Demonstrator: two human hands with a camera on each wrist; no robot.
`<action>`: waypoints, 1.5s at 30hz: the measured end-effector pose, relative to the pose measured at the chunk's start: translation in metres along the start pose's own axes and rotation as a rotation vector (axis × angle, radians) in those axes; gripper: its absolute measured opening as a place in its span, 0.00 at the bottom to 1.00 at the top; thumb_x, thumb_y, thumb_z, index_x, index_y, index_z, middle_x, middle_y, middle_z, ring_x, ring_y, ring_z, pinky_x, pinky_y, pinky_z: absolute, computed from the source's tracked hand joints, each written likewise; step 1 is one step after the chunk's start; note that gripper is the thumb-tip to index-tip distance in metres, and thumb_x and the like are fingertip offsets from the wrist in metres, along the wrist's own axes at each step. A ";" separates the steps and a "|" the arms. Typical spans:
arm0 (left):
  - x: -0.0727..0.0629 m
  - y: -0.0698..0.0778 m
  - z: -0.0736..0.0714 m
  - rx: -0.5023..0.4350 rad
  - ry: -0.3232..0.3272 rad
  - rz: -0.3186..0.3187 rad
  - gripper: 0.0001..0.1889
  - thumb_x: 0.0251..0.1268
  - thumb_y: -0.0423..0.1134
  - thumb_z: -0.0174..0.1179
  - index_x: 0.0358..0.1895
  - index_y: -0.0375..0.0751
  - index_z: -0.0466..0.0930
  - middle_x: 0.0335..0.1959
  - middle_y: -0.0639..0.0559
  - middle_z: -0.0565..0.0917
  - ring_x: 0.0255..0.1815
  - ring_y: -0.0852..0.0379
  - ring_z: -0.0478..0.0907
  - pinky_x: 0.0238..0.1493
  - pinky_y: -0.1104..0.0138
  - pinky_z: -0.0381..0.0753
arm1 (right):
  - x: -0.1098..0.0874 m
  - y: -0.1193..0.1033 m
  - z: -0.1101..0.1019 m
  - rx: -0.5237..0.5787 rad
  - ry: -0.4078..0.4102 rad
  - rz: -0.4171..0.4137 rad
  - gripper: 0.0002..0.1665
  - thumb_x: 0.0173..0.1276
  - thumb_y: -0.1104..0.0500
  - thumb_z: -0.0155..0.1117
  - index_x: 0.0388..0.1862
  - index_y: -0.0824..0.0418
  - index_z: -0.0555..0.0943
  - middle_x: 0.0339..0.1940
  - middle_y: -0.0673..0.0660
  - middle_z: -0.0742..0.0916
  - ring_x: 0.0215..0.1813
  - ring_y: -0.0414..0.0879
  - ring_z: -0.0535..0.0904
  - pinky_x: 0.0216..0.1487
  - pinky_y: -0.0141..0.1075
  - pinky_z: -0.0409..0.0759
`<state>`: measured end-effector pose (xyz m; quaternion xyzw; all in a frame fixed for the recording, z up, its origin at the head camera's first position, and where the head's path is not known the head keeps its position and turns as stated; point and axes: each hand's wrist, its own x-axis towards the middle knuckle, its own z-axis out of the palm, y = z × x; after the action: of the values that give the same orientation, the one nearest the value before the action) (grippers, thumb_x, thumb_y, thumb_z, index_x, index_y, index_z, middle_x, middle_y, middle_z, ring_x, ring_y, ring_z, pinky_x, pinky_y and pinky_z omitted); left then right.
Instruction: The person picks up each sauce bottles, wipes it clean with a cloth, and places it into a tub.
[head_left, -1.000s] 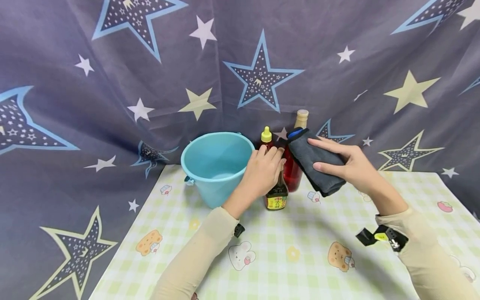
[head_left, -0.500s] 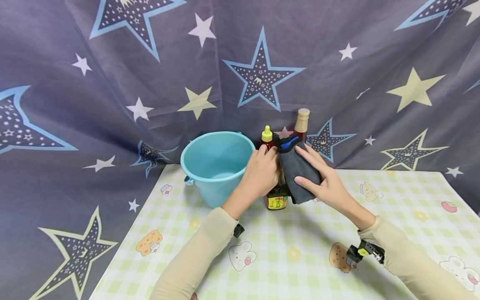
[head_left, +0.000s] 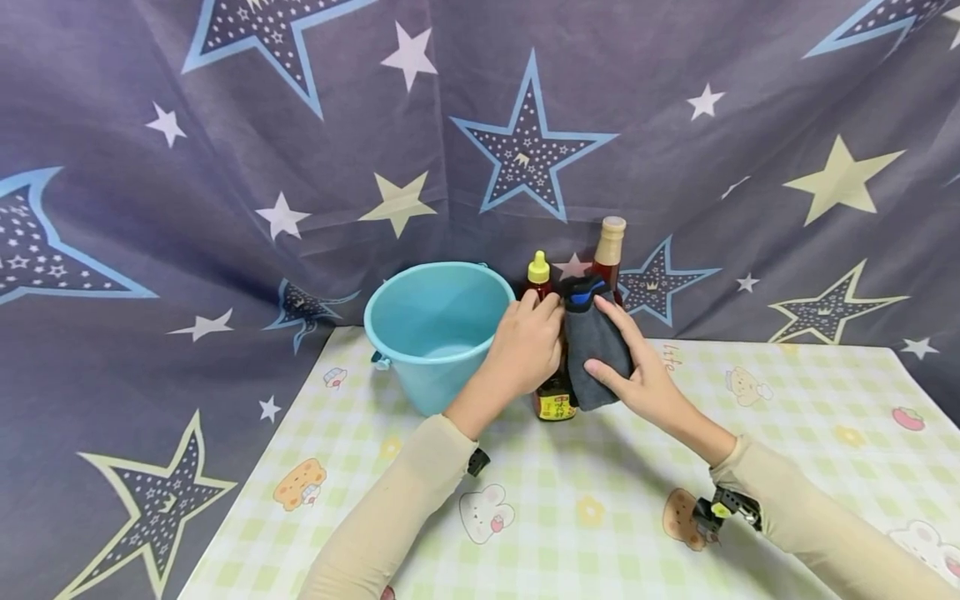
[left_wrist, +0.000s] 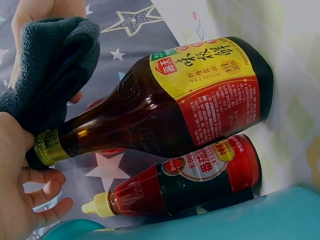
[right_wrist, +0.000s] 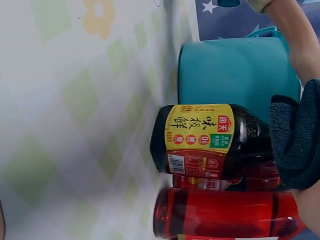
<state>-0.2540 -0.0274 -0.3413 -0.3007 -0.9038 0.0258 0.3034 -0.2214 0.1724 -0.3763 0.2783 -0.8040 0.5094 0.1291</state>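
My left hand (head_left: pixel 523 346) pinches the capped top of a dark soy sauce bottle (left_wrist: pixel 200 90), which stands upright with a yellow and red label. My right hand (head_left: pixel 654 390) grips a folded dark grey cloth (head_left: pixel 596 354) with a blue and black edge. The cloth lies against the bottle's upper part, beside my left fingers. Behind it stands a ketchup bottle (left_wrist: pixel 185 177) with a yellow nozzle cap (head_left: pixel 538 268). A taller bottle of red liquid (right_wrist: pixel 220 212) with a pale neck stands behind the cloth. In the head view, my hands and the cloth hide most of the soy sauce bottle.
A light blue bucket (head_left: pixel 427 360) stands just left of the bottles, close to my left forearm. A star-patterned curtain (head_left: pixel 660 83) hangs directly behind. The table has a green checked cloth (head_left: pixel 547 517) with cartoon prints.
My right hand has moved left with the grey cloth, bringing it against the soy sauce bottle and uncovering the red bottle's neck. My left hand has kept its hold.
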 end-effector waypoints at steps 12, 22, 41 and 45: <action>0.002 0.005 0.000 -0.011 0.054 0.035 0.16 0.79 0.41 0.48 0.59 0.43 0.82 0.53 0.51 0.81 0.46 0.50 0.72 0.40 0.63 0.74 | -0.008 0.004 0.000 0.088 -0.006 0.006 0.49 0.75 0.70 0.58 0.85 0.45 0.48 0.85 0.55 0.56 0.73 0.36 0.65 0.62 0.20 0.70; 0.002 0.006 0.001 -0.027 0.051 0.028 0.17 0.79 0.42 0.48 0.61 0.43 0.81 0.53 0.51 0.81 0.46 0.50 0.72 0.40 0.63 0.74 | -0.010 0.006 0.002 0.096 -0.006 0.008 0.49 0.75 0.70 0.57 0.85 0.45 0.48 0.84 0.56 0.55 0.75 0.39 0.62 0.63 0.19 0.68; 0.000 0.000 0.007 -0.065 0.083 0.017 0.18 0.81 0.41 0.47 0.63 0.42 0.80 0.52 0.50 0.81 0.44 0.50 0.72 0.38 0.63 0.73 | -0.006 0.005 0.005 0.113 -0.046 0.036 0.48 0.77 0.68 0.56 0.85 0.44 0.47 0.83 0.59 0.55 0.78 0.57 0.59 0.65 0.18 0.64; -0.001 -0.002 0.007 -0.060 0.078 0.018 0.19 0.81 0.42 0.47 0.64 0.42 0.80 0.52 0.51 0.81 0.44 0.50 0.72 0.38 0.63 0.73 | -0.008 0.003 0.007 0.124 -0.049 0.051 0.47 0.77 0.68 0.56 0.85 0.44 0.46 0.83 0.59 0.54 0.78 0.59 0.57 0.65 0.18 0.64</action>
<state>-0.2582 -0.0283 -0.3473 -0.3185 -0.8890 -0.0106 0.3289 -0.2165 0.1692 -0.3858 0.2774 -0.7807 0.5543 0.0790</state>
